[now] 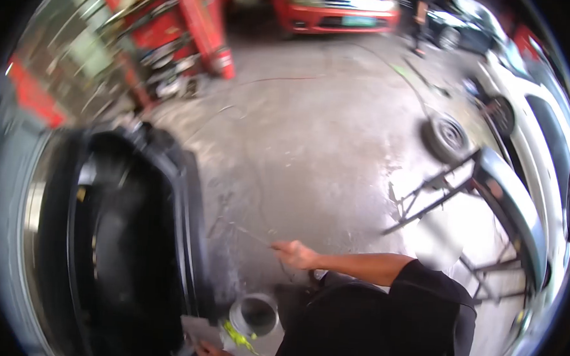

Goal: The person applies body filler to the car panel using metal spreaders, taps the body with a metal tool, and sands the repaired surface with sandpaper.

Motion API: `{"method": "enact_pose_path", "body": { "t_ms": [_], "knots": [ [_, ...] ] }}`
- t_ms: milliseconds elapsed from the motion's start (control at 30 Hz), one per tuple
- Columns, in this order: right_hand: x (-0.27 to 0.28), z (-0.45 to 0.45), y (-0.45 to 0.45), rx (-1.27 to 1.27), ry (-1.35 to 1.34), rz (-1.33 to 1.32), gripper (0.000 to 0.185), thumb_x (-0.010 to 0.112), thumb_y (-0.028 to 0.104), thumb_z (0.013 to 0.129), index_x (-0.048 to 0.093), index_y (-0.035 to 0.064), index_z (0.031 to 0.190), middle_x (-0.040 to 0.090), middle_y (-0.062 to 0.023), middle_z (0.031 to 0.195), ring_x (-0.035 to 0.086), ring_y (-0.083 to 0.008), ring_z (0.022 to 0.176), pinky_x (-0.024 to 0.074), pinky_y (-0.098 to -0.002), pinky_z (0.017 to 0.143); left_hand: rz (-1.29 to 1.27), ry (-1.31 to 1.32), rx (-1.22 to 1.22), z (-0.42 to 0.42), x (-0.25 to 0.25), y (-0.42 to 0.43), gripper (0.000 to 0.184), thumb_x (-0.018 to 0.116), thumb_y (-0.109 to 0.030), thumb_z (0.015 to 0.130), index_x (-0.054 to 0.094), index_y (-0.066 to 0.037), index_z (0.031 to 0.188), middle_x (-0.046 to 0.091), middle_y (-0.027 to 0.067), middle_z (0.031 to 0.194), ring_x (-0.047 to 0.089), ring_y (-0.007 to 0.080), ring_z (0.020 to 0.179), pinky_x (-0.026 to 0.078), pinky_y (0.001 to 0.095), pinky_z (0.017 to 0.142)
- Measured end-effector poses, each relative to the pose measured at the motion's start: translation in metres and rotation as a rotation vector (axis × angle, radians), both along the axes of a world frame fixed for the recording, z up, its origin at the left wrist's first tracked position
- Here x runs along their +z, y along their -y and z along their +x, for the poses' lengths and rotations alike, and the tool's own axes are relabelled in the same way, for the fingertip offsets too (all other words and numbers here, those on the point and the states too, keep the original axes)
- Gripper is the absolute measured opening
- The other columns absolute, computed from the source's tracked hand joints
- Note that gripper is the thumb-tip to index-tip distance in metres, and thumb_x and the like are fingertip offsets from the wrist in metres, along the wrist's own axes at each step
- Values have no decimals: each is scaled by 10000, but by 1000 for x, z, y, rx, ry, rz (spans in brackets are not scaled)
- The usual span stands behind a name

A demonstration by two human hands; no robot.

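My left hand (216,355) is closed at the bottom of the view on a flat grey rectangular piece (203,330), beside the edge of a car's open black trunk (188,237). Whether the piece is paper or a stiff plate, I cannot tell. My right hand (297,255) is out over the floor, its fingers closed. A thin pale line runs from its fingertips toward the trunk; blur hides what it is. Between my left hand and my body stands a pale bucket (236,304), dark inside. A bright yellow-green limp thing (238,337) lies against it.
On the right, a grey bumper (510,190) rests on a dark metal stand (435,197). A wheel (447,136) lies behind it, near a white car (539,133). A red car (335,13), a red lift post (202,32) and a person (422,21) are farther back. A hose (412,85) crosses the floor.
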State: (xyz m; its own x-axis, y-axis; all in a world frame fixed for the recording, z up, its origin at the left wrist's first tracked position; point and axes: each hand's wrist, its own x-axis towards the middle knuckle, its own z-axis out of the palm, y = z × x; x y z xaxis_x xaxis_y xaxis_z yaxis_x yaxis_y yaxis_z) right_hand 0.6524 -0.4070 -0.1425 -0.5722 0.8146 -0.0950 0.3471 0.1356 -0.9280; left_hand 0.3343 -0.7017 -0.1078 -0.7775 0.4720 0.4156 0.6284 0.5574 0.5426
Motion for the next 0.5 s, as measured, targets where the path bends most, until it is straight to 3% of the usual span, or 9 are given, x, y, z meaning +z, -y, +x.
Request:
{"method": "enact_pose_path", "body": {
  "t_ms": [33,133,233,300,333,400,500],
  "knots": [
    [15,-5,-10,-34,-27,-56,459,506,280,1040,508,52,1438,675,-237,1122,645,-343,1023,499,-440,867,42,144,30,-31,4,-16,417,598,-196,1016,604,69,1338,644,272,1299,657,365,1116,495,428,1003],
    [34,-18,-52,-226,-108,-272,451,526,265,1024,517,35,1412,663,-244,1136,642,-357,1016,487,-471,867,206,-60,-92,-45,65,-130,349,535,-108,997,663,112,1236,708,286,1117,638,347,889,492,418,830],
    [-5,-17,-95,-334,-30,-290,451,518,266,1020,536,29,1403,670,-242,1191,641,-379,1086,492,-466,938,344,-147,-159,-88,75,-220,353,564,-73,971,642,121,1255,669,328,1203,655,424,1098,500,480,966],
    [-65,-6,-120,-368,45,-174,501,508,291,1040,509,-8,1442,676,-133,1262,660,-243,1023,535,-382,905,372,-47,-146,-99,92,-271,406,575,-147,1031,574,61,1379,608,259,1366,640,345,1166,488,412,1029],
    [-105,-2,-137,-374,-20,-158,508,483,300,1051,493,18,1473,656,-146,1329,658,-242,1060,535,-378,923,374,-86,-136,-121,87,-294,375,545,-94,1046,568,85,1374,627,267,1326,631,330,1182,482,416,1041],
    [-89,-15,-185,-404,171,-229,556,485,383,1072,448,40,1508,618,-97,1404,650,-195,1056,545,-348,893,353,-221,-162,-136,108,-346,375,543,-103,1050,568,83,1375,624,246,1342,622,300,1182,474,395,1042],
    [-21,-61,-245,-515,-441,-320,456,505,349,1084,516,68,1443,559,-6,770,498,-69,584,406,-216,494,365,-186,-159,-164,152,-417,383,551,-109,1048,562,99,1370,612,248,1366,619,337,1211,468,392,1032]
  ]
}}
